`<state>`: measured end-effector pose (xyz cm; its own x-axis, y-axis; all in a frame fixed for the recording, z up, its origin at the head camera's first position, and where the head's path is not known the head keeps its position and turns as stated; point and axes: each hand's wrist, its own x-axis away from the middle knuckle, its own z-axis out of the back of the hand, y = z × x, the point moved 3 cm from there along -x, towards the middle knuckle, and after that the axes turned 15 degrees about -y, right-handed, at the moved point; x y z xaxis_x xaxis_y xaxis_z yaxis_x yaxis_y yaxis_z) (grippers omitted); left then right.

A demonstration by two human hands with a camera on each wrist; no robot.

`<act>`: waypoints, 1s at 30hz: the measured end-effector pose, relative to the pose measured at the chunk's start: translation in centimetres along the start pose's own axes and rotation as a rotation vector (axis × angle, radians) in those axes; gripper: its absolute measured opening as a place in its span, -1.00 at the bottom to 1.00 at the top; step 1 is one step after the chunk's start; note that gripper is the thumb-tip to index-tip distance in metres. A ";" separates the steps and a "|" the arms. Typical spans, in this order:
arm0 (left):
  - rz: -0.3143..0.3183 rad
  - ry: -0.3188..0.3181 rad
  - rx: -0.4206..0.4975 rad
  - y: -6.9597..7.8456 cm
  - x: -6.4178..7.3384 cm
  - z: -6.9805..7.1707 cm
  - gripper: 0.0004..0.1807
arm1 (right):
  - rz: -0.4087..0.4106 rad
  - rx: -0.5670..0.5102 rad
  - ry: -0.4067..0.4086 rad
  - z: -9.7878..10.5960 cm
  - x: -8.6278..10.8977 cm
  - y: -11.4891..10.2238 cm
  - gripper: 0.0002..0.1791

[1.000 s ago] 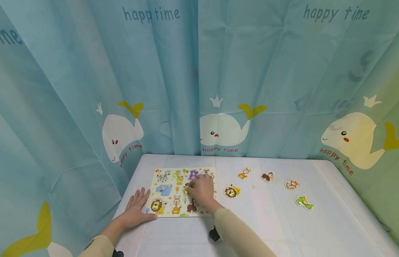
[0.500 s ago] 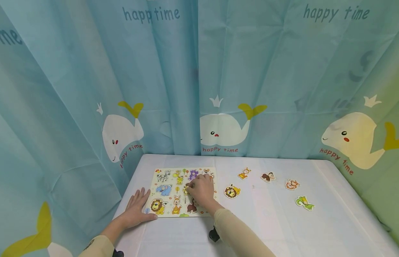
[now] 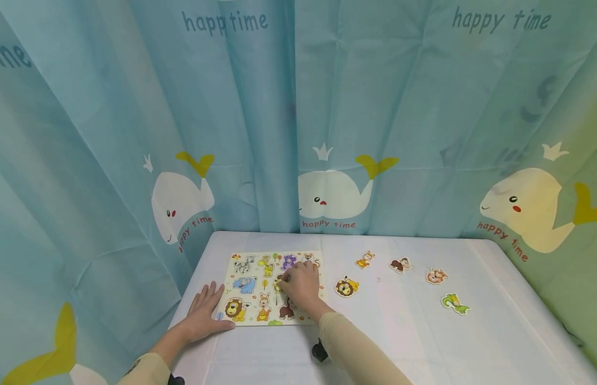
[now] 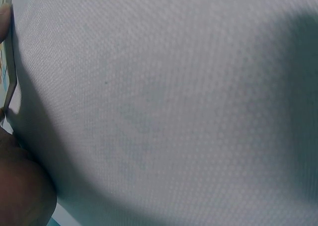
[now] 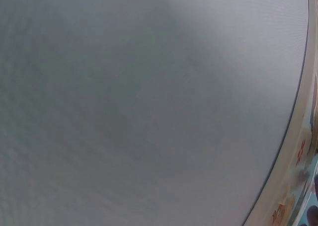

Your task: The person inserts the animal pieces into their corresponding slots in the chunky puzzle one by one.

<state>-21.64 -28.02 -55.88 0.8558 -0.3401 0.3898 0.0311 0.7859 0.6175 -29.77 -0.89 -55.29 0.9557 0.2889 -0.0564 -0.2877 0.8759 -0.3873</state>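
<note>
Puzzle board (image 3: pixel 252 320): cream, rectangular, bright cartoon animals (elephant (image 3: pixel 244 285) pale blue).

Puzzle board (image 3: pixel 250 322) cream, animal-printed; lion piece (image 3: pixel 346 287) yellow, brown-maned; curled piece (image 3: pixel 455 303) green; curtain (image 3: pixel 260 107) blue, whale-printed.

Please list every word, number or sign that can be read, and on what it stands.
"happy time": grey, curtain, upper right.
"happ time": grey, upper left, last letter broken by a fold.
"me": grey, left edge, cut off.
"happy time": red, under each of three whales.
Faint marks, curtain's right: too blurred to read.
Puzzle board: none readable.
</note>
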 end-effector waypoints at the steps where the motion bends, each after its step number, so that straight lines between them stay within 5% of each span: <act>1: 0.003 -0.001 0.002 0.0 0.0 0.0 0.30 | -0.003 0.005 -0.002 0.0 0.0 0.0 -0.75; 21: 0.008 -0.006 -0.011 -0.1 0.1 -0.1 0.30 | -0.003 0.015 -0.009 0.0 0.3 -0.1 -0.81; 30: -0.004 -0.003 -0.012 0.0 0.1 0.0 0.30 | 0.064 -0.041 -0.067 1.1 0.6 0.6 -0.85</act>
<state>-21.55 -28.07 -55.90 0.8539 -0.3452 0.3895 0.0408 0.7904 0.6112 -29.45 0.20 -54.50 0.9287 0.3703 -0.0211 -0.3440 0.8388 -0.4219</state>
